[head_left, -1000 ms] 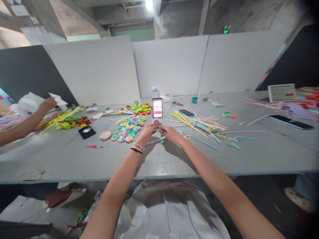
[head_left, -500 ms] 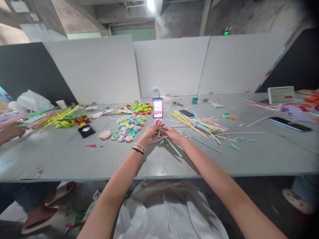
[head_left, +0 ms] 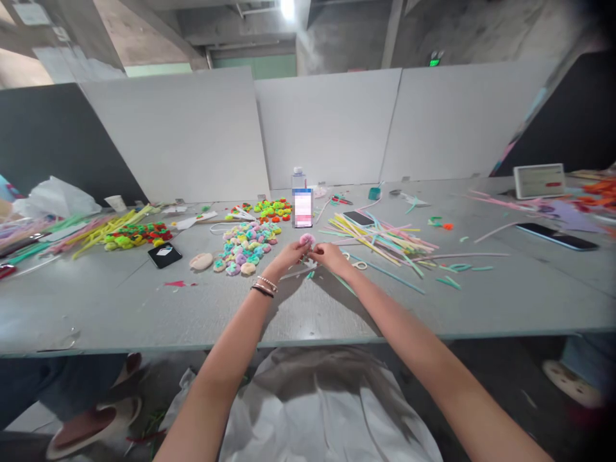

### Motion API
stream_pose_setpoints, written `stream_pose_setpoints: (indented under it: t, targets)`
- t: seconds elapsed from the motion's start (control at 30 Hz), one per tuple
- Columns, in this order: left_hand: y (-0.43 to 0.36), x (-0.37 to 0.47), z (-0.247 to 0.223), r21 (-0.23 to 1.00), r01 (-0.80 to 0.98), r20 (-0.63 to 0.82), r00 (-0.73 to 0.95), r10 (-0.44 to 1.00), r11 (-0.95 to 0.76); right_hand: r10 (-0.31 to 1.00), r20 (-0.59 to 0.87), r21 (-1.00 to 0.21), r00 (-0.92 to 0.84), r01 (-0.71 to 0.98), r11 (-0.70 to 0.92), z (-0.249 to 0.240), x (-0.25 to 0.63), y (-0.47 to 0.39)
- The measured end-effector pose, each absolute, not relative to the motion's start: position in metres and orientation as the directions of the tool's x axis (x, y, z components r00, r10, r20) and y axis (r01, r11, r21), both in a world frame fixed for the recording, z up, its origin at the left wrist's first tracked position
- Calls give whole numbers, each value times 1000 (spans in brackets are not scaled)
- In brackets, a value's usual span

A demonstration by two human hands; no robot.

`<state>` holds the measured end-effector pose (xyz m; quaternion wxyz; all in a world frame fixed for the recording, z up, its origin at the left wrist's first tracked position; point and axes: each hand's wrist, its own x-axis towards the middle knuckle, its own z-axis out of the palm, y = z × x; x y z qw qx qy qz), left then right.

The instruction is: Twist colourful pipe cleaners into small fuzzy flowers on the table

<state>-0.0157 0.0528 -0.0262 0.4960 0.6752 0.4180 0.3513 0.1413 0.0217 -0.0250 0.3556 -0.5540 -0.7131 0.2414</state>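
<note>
A small pink fuzzy pipe-cleaner piece [head_left: 307, 239] pokes up from the fingertips of my left hand [head_left: 291, 255], which is closed on it. Close beside it, my right hand [head_left: 328, 256] pinches at the same spot. A light green pipe cleaner [head_left: 344, 285] runs out from below my right hand toward the lower right; its upper part is hidden by the fingers. White-handled scissors [head_left: 359, 265] lie just right of my right wrist. To the left of my hands is a heap of pastel fuzzy pieces [head_left: 248, 244].
A phone with a lit screen [head_left: 303, 208] stands upright against a bottle [head_left: 298, 176]. Loose pastel pipe cleaners [head_left: 385, 240] spread to the right, partly around another phone [head_left: 359, 219]. Red and green fuzzy pieces [head_left: 137, 235] and a black square object [head_left: 164, 255] lie left.
My right hand has turned and shifted slightly left, and the green pipe cleaner now lies mostly behind it. The co-worker's hand at the far left has gone out of view.
</note>
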Motion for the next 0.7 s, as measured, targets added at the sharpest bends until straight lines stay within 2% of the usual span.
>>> stream_pose_setpoints:
  t: [0.07, 0.13, 0.27, 0.37, 0.53, 0.7]
  targets:
    - [55, -14, -29, 944, 238, 106, 431, 896, -226, 947, 286, -611, -148, 733, 299, -27, 142, 22]
    - [56, -12, -32, 926, 255, 144, 441, 886, -277, 942, 286, -556, -176, 770, 313, -27, 141, 22]
    - [56, -12, -33, 910, 304, 130, 436, 891, -281, 947, 258, -557, -192, 771, 308, -26, 141, 21]
    - [56, -13, -32, 869, 365, 176, 402, 899, -333, 942, 263, -570, -208, 754, 325, -27, 141, 21]
    - [53, -11, -28, 822, 441, 217, 343, 914, -360, 910, 341, -512, -235, 765, 389, -30, 142, 21]
    - [51, -7, -26, 789, 498, 268, 249, 931, -360, 910, 375, -483, -177, 800, 355, -28, 145, 22]
